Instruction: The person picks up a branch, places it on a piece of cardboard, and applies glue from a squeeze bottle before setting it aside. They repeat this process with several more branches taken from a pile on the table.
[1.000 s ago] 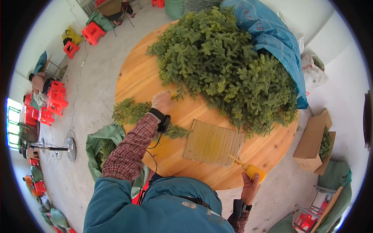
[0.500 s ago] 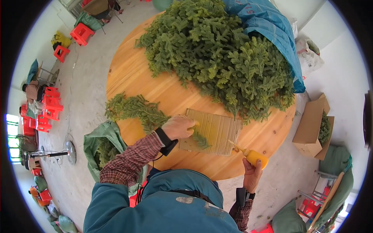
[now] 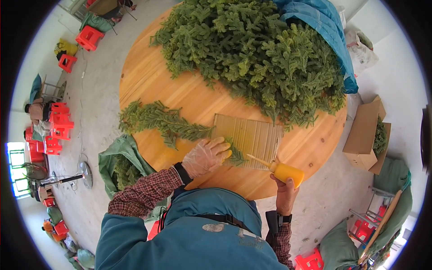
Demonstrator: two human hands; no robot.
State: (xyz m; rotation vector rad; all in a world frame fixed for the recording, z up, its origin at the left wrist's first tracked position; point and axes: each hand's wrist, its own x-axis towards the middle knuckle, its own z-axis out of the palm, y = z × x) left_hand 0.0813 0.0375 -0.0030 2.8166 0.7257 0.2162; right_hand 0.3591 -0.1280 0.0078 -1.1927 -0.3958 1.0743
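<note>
My left hand [image 3: 204, 157], in a clear glove with yellow fingertips, pinches a small green fir-like sprig [image 3: 236, 156] over the lower edge of a ribbed cardboard piece [image 3: 256, 137]. In my right hand [image 3: 286, 194] is a yellow squeeze bottle [image 3: 288, 174]. Its long thin nozzle points left, its tip close to the sprig. Beyond my left hand, a few loose green branches [image 3: 157, 118] lie on the round wooden table [image 3: 144, 74].
A big heap of green branches [image 3: 252, 54] spills from a blue sack [image 3: 326, 33] across the far side. Left of the table stands a green sack [image 3: 119, 150]; to the right, a cardboard box [image 3: 360, 141] with greenery. Red stools [image 3: 90, 38] and a fan [image 3: 85, 175] stand on the floor.
The sprig, pinched in my left hand, has come up off the middle of the cardboard toward the bottle. My right hand has raised the bottle leftward, bringing its nozzle near the sprig.
</note>
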